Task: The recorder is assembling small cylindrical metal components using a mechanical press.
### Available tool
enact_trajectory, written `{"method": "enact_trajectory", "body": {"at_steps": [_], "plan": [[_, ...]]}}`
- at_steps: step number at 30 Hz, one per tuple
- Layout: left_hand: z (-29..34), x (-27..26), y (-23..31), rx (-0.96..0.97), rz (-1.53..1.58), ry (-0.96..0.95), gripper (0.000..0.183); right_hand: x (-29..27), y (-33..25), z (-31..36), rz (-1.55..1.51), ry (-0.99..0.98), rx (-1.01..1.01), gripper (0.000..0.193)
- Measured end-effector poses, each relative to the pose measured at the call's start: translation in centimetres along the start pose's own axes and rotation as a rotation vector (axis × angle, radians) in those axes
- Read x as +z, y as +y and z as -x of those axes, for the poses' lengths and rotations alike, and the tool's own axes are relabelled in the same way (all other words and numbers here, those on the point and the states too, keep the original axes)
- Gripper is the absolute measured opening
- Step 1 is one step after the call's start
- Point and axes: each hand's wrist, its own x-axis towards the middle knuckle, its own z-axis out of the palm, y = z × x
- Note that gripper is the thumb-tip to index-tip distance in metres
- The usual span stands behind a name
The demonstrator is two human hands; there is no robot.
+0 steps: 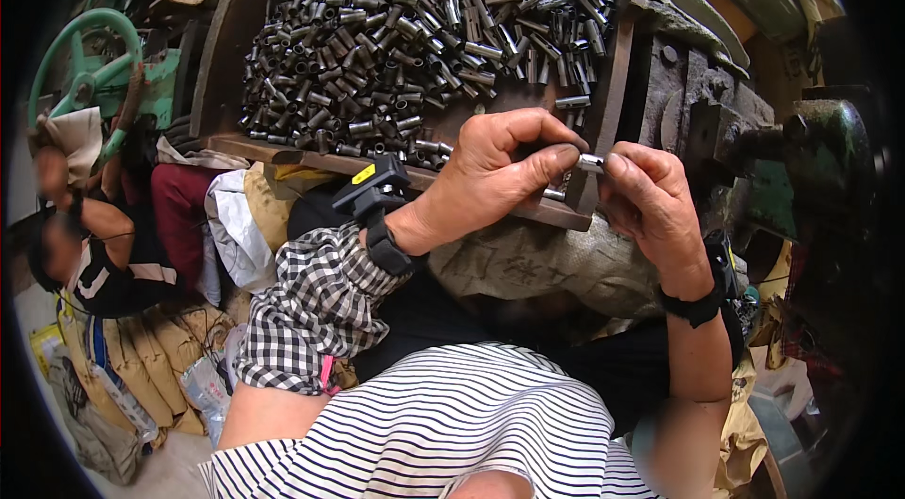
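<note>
Between the fingertips of both hands is a short shiny metal tube (pixel 591 162), held at the front right corner of a shallow wooden tray (pixel 330 162). My left hand (pixel 504 164) pinches the tube's left end with thumb and forefinger. On its other end, the thumb and fingers of my right hand (pixel 652 197) are closed. Loose metal tubes (pixel 377 56) of the same kind fill the tray in a heap, some bright, others dark. One lies apart near the tray's right side, and another shows just below my left fingers.
Right of the tray stands a dark, greasy machine (pixel 716 122) with a green-black housing (pixel 830 160). At far left, another person (pixel 104 245) sits near a green handwheel (pixel 85 75). A woven sack (pixel 528 259) hangs below the tray's front edge. Brown paper sacks (pixel 151 367) lie lower left.
</note>
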Motion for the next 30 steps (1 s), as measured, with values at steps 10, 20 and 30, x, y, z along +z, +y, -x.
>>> {"method": "enact_trajectory", "body": {"at_steps": [10,20,30], "plan": [[0.0,-0.8,1.3,-0.27,0.391,-0.207,0.018,1.2,-0.3,0.4,0.193,0.008,-0.038,0.03],[-0.6,-0.5,1.7,-0.299,0.306,-0.063,0.021,2.3,1.4,0.1,0.059,0.218,-0.15,0.028],[-0.5,0.3,0.1,-0.372,0.593,-0.208,0.078,5.2,2.7,0.6,0.514,0.124,-0.154,0.018]]}}
